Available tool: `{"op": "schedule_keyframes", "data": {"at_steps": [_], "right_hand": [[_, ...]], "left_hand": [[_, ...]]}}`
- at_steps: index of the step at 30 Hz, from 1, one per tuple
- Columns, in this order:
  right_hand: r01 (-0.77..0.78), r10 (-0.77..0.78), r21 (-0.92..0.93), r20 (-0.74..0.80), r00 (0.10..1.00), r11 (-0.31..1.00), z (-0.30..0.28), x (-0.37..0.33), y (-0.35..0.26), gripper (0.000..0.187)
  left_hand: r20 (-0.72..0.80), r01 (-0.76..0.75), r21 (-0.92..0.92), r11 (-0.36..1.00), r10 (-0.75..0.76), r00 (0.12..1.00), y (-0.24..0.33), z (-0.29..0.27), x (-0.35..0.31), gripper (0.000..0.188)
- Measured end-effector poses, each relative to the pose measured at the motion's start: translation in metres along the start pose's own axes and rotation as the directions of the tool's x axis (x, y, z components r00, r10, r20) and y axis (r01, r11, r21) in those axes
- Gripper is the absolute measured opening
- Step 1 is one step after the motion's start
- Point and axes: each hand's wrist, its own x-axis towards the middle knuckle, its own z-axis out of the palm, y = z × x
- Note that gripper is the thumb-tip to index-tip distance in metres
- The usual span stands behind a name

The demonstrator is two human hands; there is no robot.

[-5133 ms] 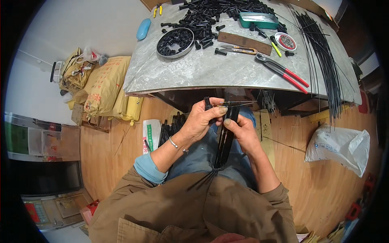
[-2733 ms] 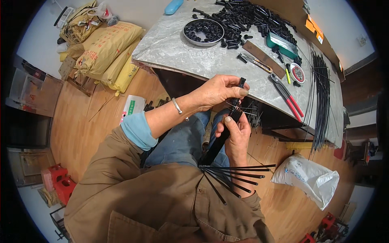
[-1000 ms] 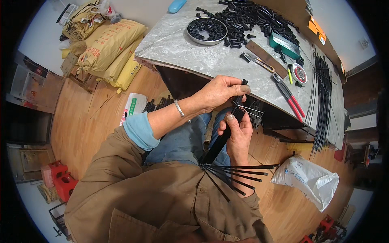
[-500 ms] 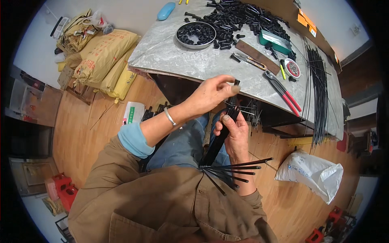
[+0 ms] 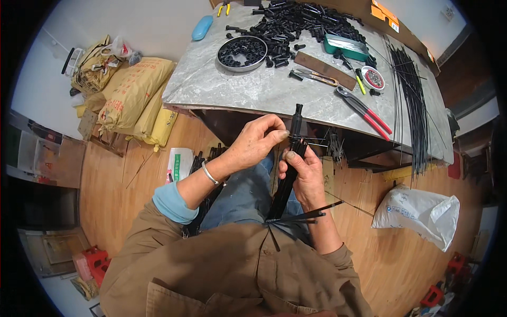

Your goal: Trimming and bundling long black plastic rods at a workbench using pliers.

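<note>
where plank floor point(image 5: 116, 185) spreads, a marble table point(image 5: 248, 90) stands.

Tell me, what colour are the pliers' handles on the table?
Red, on the pliers, seen in the head view.

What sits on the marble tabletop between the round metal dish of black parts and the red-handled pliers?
In the head view, between the round metal dish and the red-handled pliers lie a flat brown strip and a slim metal hand tool; the rest is bare marble tabletop.

Black rod bundle point(image 5: 288, 179), grey marbled table point(image 5: 253, 90), red-handled pliers point(image 5: 364, 108), yellow sacks point(image 5: 134, 95), white bag point(image 5: 417, 214).
</note>
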Motion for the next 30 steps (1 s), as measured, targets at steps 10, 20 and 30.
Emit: {"op": "schedule_keyframes", "data": {"at_steps": [10,20,30], "right_hand": [[0.043,-0.047,-0.142,-0.028,0.999,0.989,0.006,-0.004,-0.003,0.022],[0.268,-0.449,-0.896,0.088,0.889,0.354,0.001,-0.01,-0.03,0.032],[0.06,0.001,-0.577,0.106,0.994,0.814,-0.017,0.006,-0.036,0.019]], "left_hand": [[0.126,0.223,-0.486,0.845,-0.184,0.975,0.007,0.013,-0.007,0.032],[0.045,0.095,-0.529,0.843,-0.084,0.995,0.008,0.024,-0.009,0.033],[0.056,0.097,-0.544,0.834,-0.079,0.995,0.002,0.023,-0.009,0.035]]}}
